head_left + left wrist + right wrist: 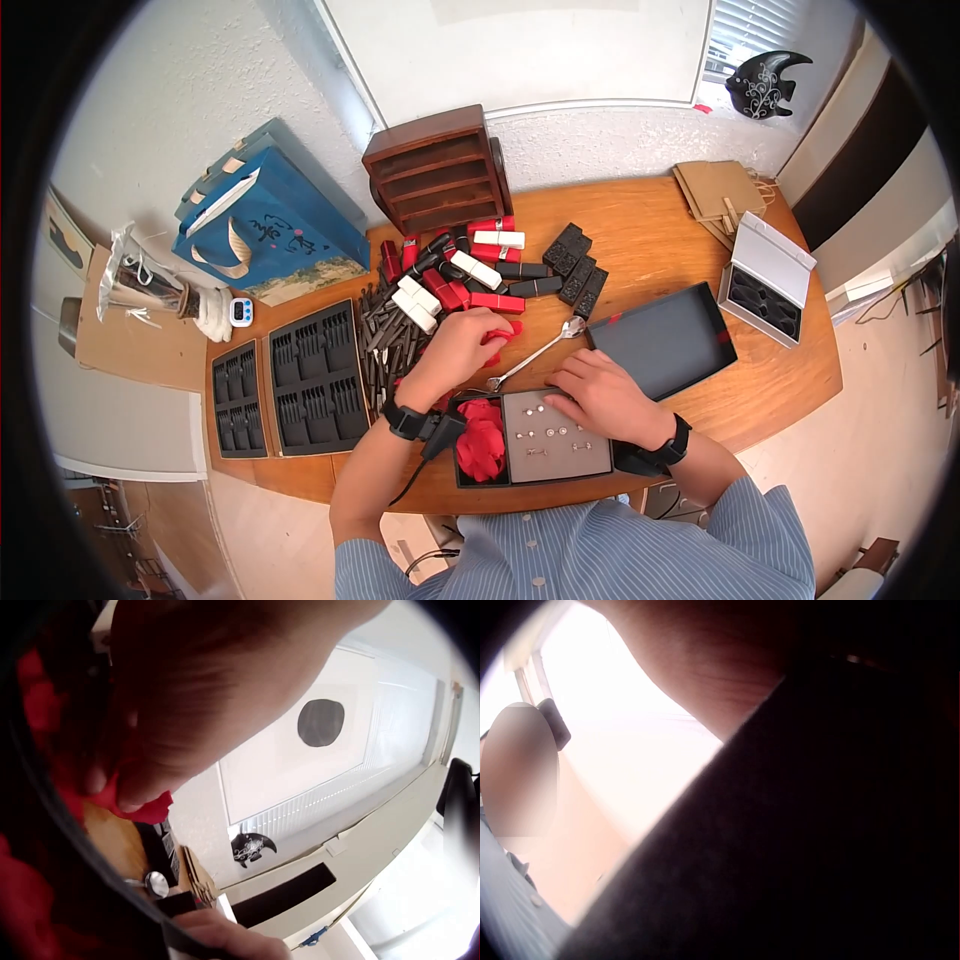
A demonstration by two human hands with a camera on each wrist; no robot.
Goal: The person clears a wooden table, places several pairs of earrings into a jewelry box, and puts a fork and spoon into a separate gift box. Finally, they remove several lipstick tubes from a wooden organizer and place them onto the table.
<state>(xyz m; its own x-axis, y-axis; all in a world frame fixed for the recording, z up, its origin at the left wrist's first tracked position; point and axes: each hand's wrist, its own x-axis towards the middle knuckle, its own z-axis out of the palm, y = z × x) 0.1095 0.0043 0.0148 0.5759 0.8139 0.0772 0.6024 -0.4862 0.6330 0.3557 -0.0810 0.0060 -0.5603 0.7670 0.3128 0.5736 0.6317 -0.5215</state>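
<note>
In the head view the left hand (462,348) pinches a piece of red fabric (508,332) above the box's left part; the left wrist view shows its fingertips on the red material (154,810). The right hand (603,395) rests with bent, relaxed fingers at the top edge of the grey jewellery insert (520,466), which bears several small earrings. Beside the insert, red petal-like fabric (480,440) fills the box's left compartment. A silver double-ended spoon (540,352) lies just beyond the hands. The right wrist view is mostly dark, with part of the hand (705,667) at its top.
An open black lid (665,345) lies to the right, near a small white box (768,280). Lipstick-like tubes (490,275), dark sticks and black blocks (578,262) are heaped behind the hands. Black trays (318,380) stand left; a wooden shelf (440,172) and blue bag (270,225) are at the back.
</note>
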